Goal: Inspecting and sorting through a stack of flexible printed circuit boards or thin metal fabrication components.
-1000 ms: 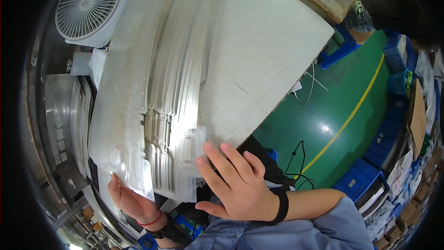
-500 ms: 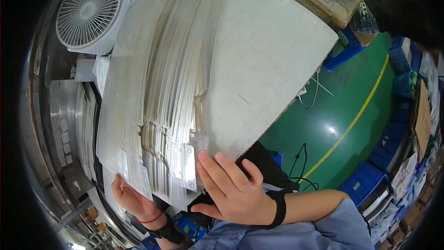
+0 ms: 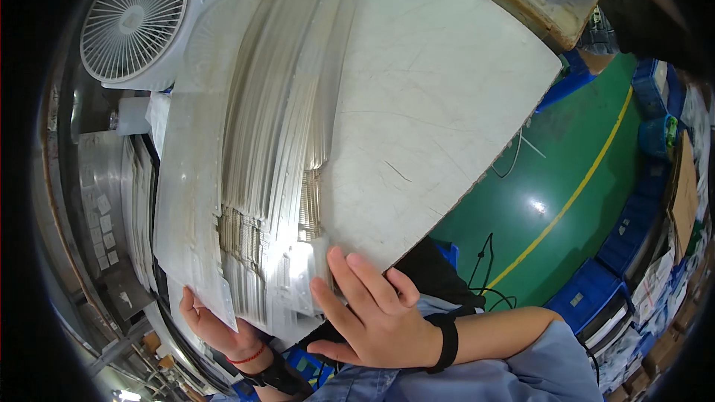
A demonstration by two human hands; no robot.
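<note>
Long translucent plastic strips lie in a thick, fanned stack on the white tabletop, their near ends stepped and glossy. A wider clear sheet covers the left side. At its near corner is my left hand, palm up, fingers loosely stretched against the sheet's edge; the sheet partly hides them. My right hand is open, fingers spread, with its fingertips beside the shiny right-hand ends of the stack. Whether those fingertips press on the plastic is hard to see. Neither hand visibly grips anything.
A white fan stands at the far left. The scratched white table extends right to an edge above a green floor. Blue bins line the right side; a black cable lies on the floor. Another person's dark sleeve shows at far right.
The near ends of the strips have shifted slightly left and toward me. My right hand's fingers have spread wider and bent a little; my left hand stays at the sheet's corner.
</note>
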